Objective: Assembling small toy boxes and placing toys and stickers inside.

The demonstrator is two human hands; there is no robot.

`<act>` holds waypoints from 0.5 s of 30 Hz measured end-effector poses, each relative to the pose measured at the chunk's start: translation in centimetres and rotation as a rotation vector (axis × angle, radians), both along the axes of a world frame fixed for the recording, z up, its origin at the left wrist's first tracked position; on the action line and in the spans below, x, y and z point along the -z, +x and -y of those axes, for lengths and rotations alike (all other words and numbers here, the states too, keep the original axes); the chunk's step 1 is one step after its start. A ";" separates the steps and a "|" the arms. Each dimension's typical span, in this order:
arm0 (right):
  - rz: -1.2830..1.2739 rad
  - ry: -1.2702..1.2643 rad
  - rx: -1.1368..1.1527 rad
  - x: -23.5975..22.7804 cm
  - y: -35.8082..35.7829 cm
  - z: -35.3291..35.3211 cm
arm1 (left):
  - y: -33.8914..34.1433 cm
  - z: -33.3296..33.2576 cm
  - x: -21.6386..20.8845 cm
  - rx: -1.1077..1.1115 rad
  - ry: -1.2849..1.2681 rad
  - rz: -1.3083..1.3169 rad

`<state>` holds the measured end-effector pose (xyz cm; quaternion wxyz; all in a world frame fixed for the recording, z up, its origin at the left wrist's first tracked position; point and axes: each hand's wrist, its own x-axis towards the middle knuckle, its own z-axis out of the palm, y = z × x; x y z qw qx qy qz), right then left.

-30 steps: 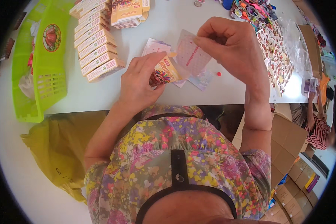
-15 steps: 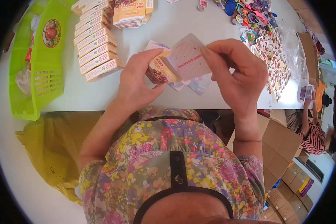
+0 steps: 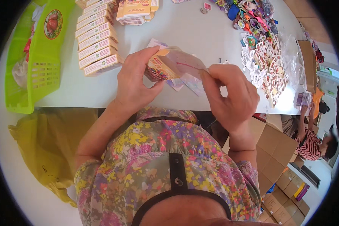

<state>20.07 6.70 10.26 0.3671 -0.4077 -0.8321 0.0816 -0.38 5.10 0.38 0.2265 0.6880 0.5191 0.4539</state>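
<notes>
My left hand (image 3: 133, 81) grips a small orange-and-yellow printed carton (image 3: 164, 68) between thumb and fingers, its flap end turned to the right. My right hand (image 3: 233, 92) pinches the corner of a thin, pale, see-through sheet (image 3: 186, 62) with a line of red print. The sheet bows upward, and its left end meets the carton's right end; whether that end is inside is hard to tell. Beneath both, several pale purple cards (image 3: 192, 84) lie on the white table, partly covered by the carton and sheet.
A row of closed cartons (image 3: 98, 47) and a stack of flat-lying cartons (image 3: 137, 11) stand at the far left, beside a green plastic basket (image 3: 45, 84). Small trinkets (image 3: 252, 19), a heap of printed pieces (image 3: 269, 64) and clear plastic bags (image 3: 292, 62) lie right. Another person (image 3: 312, 143) works beyond.
My right hand has moved down and slightly left, bringing the sheet closer to the carton. The sheet was flatter and more upright; now it curves. My left hand still holds the carton.
</notes>
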 end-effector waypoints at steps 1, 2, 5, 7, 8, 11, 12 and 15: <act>-0.120 -0.189 -0.001 0.0 0.1 0.2 | 0.0 0.1 0.2 -0.012 -0.005 0.005; -0.121 -0.190 -0.001 0.0 0.2 0.3 | 0.0 0.2 0.1 -0.012 -0.006 0.004; -0.298 -0.435 0.042 0.1 0.3 0.4 | -0.1 0.2 0.0 0.006 -0.018 0.035; -0.048 -0.080 -0.040 0.0 0.3 0.0 | -0.4 0.0 0.0 0.017 -0.006 -0.027; -0.050 -0.083 -0.042 -0.2 0.4 0.1 | -0.6 0.1 0.0 0.015 -0.009 -0.029; -0.297 -0.683 -0.032 -0.9 0.9 0.2 | -1.3 0.4 -0.2 0.165 -0.109 0.026; -0.356 -0.747 0.008 -0.8 1.1 -0.2 | -1.5 0.5 -0.3 0.208 -0.195 0.100; -0.372 -0.792 0.041 -0.9 1.6 -0.6 | -1.7 0.6 -0.1 0.237 -0.257 0.145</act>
